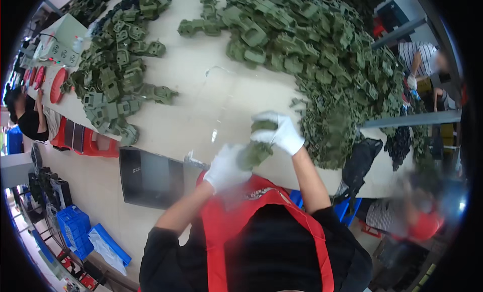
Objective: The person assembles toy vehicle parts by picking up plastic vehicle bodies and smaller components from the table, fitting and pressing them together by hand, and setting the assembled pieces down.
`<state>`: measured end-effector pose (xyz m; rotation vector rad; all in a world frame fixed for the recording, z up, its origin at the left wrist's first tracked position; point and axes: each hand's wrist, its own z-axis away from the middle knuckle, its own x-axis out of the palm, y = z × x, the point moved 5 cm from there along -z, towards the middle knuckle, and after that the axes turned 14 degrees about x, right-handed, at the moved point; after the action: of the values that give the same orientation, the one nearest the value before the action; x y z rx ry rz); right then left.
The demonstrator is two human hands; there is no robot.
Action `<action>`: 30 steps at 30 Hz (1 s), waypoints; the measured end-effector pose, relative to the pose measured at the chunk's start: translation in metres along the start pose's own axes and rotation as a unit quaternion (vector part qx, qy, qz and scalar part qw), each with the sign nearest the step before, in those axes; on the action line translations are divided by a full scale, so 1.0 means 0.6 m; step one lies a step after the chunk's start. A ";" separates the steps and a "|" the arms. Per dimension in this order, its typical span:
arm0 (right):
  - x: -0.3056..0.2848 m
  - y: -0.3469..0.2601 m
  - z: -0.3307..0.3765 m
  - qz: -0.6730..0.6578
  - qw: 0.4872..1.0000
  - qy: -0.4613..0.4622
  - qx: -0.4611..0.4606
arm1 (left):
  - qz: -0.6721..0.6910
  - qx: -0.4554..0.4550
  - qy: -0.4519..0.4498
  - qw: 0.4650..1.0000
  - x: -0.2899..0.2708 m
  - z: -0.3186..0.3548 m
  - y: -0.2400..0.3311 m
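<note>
Both my hands wear white gloves and meet over the near edge of the pale table (pixel 186 116). Between them is an olive-green moulded plastic part (pixel 257 155). My left hand (pixel 227 167) is closed around its lower end. The fingers of my right hand (pixel 279 133) curl around its upper end. The part is slightly blurred, and my gloves cover some of it. A large heap of similar green plastic parts (pixel 302 45) lies beyond my right hand. Another pile of green parts (pixel 113 80) runs along the left of the table.
A dark open bin (pixel 151 178) stands at the table's near left edge. A black bag (pixel 361 161) lies at the right edge. Blue crates (pixel 75 229) sit on the floor at left. Other people (pixel 30 116) work around the table. A grey metal bar (pixel 412 119) crosses at right.
</note>
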<state>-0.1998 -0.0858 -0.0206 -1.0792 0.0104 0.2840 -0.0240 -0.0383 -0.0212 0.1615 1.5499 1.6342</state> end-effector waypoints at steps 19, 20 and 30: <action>-0.031 0.255 -0.014 0.079 0.972 0.101 0.197 | 0.400 0.040 0.414 0.817 -0.532 -0.546 -0.220; -0.026 0.248 -0.020 0.090 0.971 0.096 0.199 | 0.426 0.082 0.462 0.774 -0.572 -0.566 -0.274; -0.052 0.206 0.027 0.057 0.961 0.129 0.238 | -0.504 -0.213 0.507 0.666 -0.513 -0.216 -0.211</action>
<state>-0.2612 -0.0241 -0.1157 -0.6299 0.3594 0.2273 0.1498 -0.3504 -0.0221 -1.8253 1.3798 1.0155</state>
